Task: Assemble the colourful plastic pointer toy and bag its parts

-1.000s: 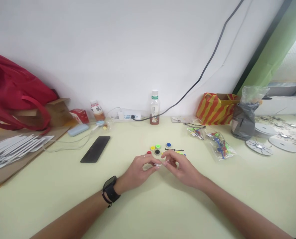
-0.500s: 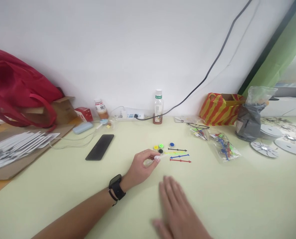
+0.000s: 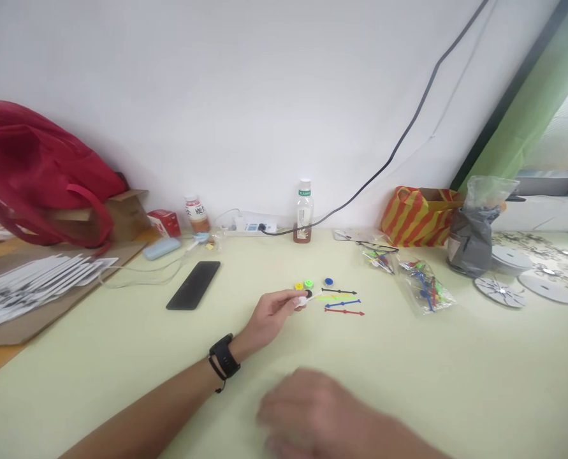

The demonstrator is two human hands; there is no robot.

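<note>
My left hand (image 3: 269, 315) is closed, thumb and fingertips pinching a small white spinner arrow (image 3: 301, 301) whose thin end points right. My right hand (image 3: 310, 408) is smeared by motion low in the view; its fingers look curled, and whether anything is inside is hidden. Just beyond the left fingertips sit small round knobs: yellow (image 3: 298, 286), green (image 3: 308, 284) and black (image 3: 309, 294), with a blue one (image 3: 329, 281) a little apart. To their right lie flat arrows: black (image 3: 340, 291), yellow (image 3: 336, 298), blue (image 3: 343, 304) and red (image 3: 345, 312).
A phone (image 3: 194, 285) lies left of the knobs. A drink bottle (image 3: 303, 213) stands by the wall near a power strip (image 3: 250, 224). Rightward are bagged coloured parts (image 3: 427, 287), a striped bag (image 3: 415, 217) and grey discs (image 3: 498, 292). A red bag (image 3: 39, 172) sits left.
My right hand has gone from flat, outstretched fingers to a curled, blurred shape, pulled back and leftward. The left hand still pinches the white spinner arrow, which has turned slightly. The view shifted a little.
</note>
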